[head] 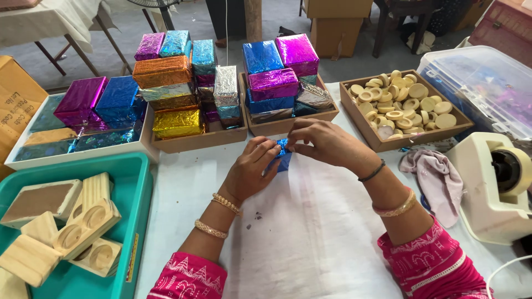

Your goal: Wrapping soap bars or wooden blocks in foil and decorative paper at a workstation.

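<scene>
A: What are your hands on?

B: Your left hand [250, 169] and right hand [321, 141] meet at the middle of the frame, both pinched on a small blue foil block [282, 158]. The fingertips close on its top, where the foil is being folded. The block sits on the white cloth [310, 232] covering the table.

A: What lies around them?

B: Just above your hands, two brown trays [188, 143] hold stacks of wrapped blocks [280, 83] in blue, purple, orange, gold and silver foil. Upper left, a white tray [33, 160] holds more of them. Upper right, a tray of pale wooden rings [402, 105] sits just beside a clear plastic bin [487, 88].

A: And toward the edges?

B: At the right, a pink rag [438, 182] lies near your right forearm, touching a cream tape dispenser [493, 188]. At the lower left, a teal tub [136, 221] holds bare wooden blocks [83, 227] with round hollows.
</scene>
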